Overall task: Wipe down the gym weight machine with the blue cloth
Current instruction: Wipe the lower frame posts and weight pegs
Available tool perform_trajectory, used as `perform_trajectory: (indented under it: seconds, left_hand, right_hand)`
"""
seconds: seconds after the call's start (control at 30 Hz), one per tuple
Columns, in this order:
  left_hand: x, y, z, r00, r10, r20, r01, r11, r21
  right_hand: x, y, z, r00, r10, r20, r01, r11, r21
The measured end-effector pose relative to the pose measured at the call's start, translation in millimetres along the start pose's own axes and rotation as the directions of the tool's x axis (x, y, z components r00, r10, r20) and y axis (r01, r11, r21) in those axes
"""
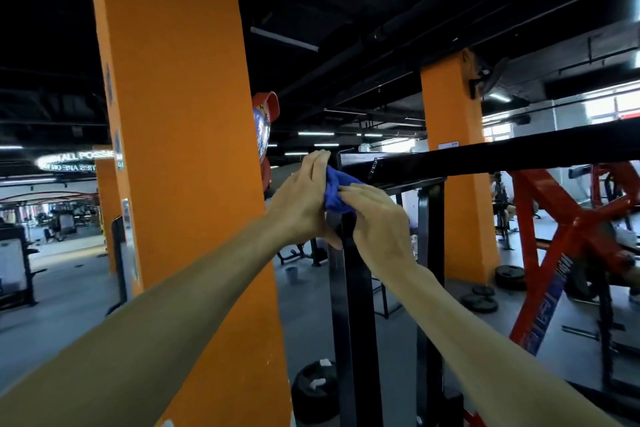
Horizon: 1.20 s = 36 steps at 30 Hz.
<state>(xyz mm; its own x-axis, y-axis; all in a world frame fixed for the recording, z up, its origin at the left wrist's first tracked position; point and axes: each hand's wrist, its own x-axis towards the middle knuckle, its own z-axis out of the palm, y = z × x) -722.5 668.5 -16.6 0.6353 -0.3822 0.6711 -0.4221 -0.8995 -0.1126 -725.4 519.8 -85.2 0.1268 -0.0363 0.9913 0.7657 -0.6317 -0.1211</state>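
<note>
A: Where is the blue cloth [337, 192]?
B: Bunched at the top corner of the black machine frame [353, 288], where upright meets crossbar [485, 158]; both hands sandwich it.
A: And the hands?
B: Left hand [301, 201] flat, fingers straight against the cloth; right hand [375, 218] likewise extended, pressing from the other side; neither clenched.
A: Surroundings?
B: Orange pillar [183, 149] just left; red rack [571, 236] to the right.
</note>
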Motion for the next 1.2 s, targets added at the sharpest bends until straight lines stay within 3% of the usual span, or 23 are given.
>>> perform_trajectory:
  seconds: [0.2,0.3,0.4,0.5,0.6,0.7,0.77,0.83,0.93,1.0,1.1,1.2]
  left_hand:
    - [1.8,-9.7,-0.4,0.997,0.069,-0.029,-0.070,0.997,-0.031]
    - [4.4,-20.1,-10.9,0.995,0.104,0.001,-0.104,0.991,-0.079]
    - [5.7,-25.6,-22.9,0.987,0.146,0.060,-0.143,0.988,-0.051]
    - [4.4,-22.3,-24.3,0.987,0.151,0.064,-0.149,0.988,-0.024]
    - [6.6,-19.3,-23.1,0.988,0.149,0.047,-0.148,0.989,-0.024]
    - [10.0,-15.1,-22.9,0.990,0.133,0.038,-0.134,0.991,0.002]
    - [10.8,-11.1,-22.1,0.991,0.133,0.021,-0.134,0.990,0.040]
    - [9.6,-8.7,-19.9,0.991,0.133,0.012,-0.134,0.989,0.061]
    - [8.1,-4.5,-18.4,0.992,0.124,-0.012,-0.123,0.990,0.065]
    - [8.4,-1.2,-15.9,0.993,0.114,-0.016,-0.112,0.989,0.094]
    - [12.8,0.4,-14.0,0.995,0.100,-0.028,-0.096,0.990,0.105]
    - [12.9,1.7,-12.1,0.997,0.066,-0.029,-0.061,0.990,0.128]
  right_hand:
    - [42.1,16.0,2.8,0.932,-0.326,0.157,0.353,0.913,-0.203]
    - [46.4,15.5,4.2,0.882,-0.359,0.307,0.440,0.860,-0.258]
    - [37.3,26.0,0.4,0.819,-0.374,0.436,0.482,0.860,-0.167]
    - [41.3,41.0,-5.8,0.791,-0.410,0.455,0.515,0.847,-0.132]
    - [46.2,46.8,-5.1,0.736,-0.547,0.398,0.658,0.716,-0.234]
    - [40.6,44.1,1.7,0.840,-0.512,0.178,0.542,0.798,-0.263]
    - [27.6,32.8,10.4,0.942,-0.335,0.014,0.332,0.924,-0.191]
    - [13.5,17.2,20.0,0.987,-0.135,-0.083,0.127,0.987,-0.096]
    - [20.6,10.8,15.7,0.992,0.086,-0.093,-0.084,0.996,0.025]
    - [42.1,22.6,9.8,0.975,0.214,-0.053,-0.217,0.975,-0.044]
    - [63.1,32.0,9.5,0.968,0.248,-0.032,-0.248,0.939,-0.238]
    - [53.0,21.9,13.3,0.959,0.276,-0.063,-0.283,0.937,-0.203]
